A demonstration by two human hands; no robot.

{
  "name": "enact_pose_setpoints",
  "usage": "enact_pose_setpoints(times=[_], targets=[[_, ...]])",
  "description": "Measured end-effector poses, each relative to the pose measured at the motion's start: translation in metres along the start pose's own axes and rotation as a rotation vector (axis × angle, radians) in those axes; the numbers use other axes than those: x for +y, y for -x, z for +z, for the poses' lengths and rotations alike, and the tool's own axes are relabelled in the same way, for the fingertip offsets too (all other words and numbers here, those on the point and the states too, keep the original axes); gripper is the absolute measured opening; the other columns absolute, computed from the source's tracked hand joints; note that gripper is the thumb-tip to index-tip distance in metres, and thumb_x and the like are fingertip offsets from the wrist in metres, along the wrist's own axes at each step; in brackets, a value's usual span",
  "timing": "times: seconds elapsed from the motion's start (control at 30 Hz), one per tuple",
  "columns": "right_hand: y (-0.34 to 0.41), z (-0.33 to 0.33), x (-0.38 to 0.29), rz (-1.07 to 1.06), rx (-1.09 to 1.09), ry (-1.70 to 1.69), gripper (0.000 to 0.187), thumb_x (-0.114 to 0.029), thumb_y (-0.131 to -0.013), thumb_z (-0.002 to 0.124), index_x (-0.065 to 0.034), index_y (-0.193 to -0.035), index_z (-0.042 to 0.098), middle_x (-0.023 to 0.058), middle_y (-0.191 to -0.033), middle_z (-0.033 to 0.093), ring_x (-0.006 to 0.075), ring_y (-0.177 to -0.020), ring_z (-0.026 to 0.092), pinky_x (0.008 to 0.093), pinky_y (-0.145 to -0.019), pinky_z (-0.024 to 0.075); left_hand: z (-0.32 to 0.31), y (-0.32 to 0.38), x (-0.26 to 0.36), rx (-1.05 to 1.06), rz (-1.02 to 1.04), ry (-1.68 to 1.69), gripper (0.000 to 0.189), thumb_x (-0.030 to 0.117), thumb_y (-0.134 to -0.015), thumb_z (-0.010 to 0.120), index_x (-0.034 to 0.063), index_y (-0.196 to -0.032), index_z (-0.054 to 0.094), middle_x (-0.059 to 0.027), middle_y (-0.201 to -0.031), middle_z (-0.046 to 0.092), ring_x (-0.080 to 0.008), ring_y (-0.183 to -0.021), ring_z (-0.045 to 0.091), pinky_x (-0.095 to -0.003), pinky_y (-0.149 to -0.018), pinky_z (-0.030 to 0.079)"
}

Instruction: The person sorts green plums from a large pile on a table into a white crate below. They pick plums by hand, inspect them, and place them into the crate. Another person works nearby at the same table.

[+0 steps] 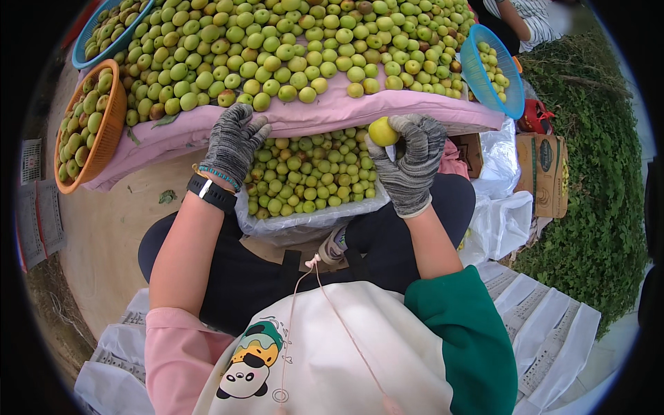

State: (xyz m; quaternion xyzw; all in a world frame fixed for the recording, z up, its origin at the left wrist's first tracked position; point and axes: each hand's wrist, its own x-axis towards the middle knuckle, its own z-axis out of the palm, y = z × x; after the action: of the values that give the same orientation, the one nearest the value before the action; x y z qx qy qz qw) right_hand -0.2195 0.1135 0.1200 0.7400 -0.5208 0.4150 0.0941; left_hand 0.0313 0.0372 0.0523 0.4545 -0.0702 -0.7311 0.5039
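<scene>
My left hand (236, 140), in a grey knit glove, is at the near edge of a pink cloth (316, 116). Its fingers are apart and reach the front of a broad heap of green jujubes (270, 46); I see nothing held in them. Between thumb and fingers, my right hand (410, 155), gloved alike, grips a yellow-green jujube (383, 131). Below and between both hands stands a plastic-lined crate (311, 215) full of green jujubes, partly under the cloth-covered edge.
Left of the heap are an orange basket (115, 111) and a blue basket (83, 61) with fruit. Another blue basket (511, 98) tilts at the right. Beyond it are a cardboard box (542, 181), clear plastic sheeting (498, 228) and a person's arm (513, 21).
</scene>
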Motion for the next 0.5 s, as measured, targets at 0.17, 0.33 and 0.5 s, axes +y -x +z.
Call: enact_pose_setpoints(times=[0.17, 0.33, 0.5], targets=[[0.046, -0.038, 0.015, 0.7, -0.044, -0.524, 0.037, -0.001, -0.07, 0.071, -0.0037, -0.101, 0.051, 0.0045, -0.095, 0.053, 0.0122, -0.08, 0.054, 0.0249, -0.075, 0.0465, -0.014, -0.008, 0.002, -0.04, -0.02, 0.004, 0.036, 0.017, -0.092, 0.04, -0.0068, -0.119, 0.037, -0.0211, -0.121, 0.04, -0.0369, -0.11, 0.047, -0.0454, -0.095, 0.043], [0.083, -0.128, 0.148, 1.311, 0.251, -0.433, 0.026, 0.002, -0.077, 0.061, -0.0011, -0.101, 0.052, 0.0041, -0.078, 0.057, 0.0073, -0.056, 0.051, 0.018, -0.047, 0.0405, -0.002, -0.004, 0.007, 0.025, -0.053, -0.017, 0.031, 0.014, -0.093, 0.031, -0.0042, -0.117, 0.039, -0.0196, -0.115, 0.046, -0.0362, -0.115, 0.043, -0.0461, -0.103, 0.033], [0.083, -0.184, 0.261, 1.511, 0.63, -0.464, 0.03, 0.006, -0.08, 0.054, -0.003, -0.107, 0.046, 0.0078, -0.091, 0.055, 0.0175, -0.079, 0.058, 0.0277, -0.069, 0.0519, 0.007, -0.002, 0.005, 0.018, -0.027, -0.022, 0.035, 0.017, -0.093, 0.032, -0.0043, -0.12, 0.036, -0.021, -0.119, 0.043, -0.0368, -0.116, 0.041, -0.0472, -0.102, 0.034]])
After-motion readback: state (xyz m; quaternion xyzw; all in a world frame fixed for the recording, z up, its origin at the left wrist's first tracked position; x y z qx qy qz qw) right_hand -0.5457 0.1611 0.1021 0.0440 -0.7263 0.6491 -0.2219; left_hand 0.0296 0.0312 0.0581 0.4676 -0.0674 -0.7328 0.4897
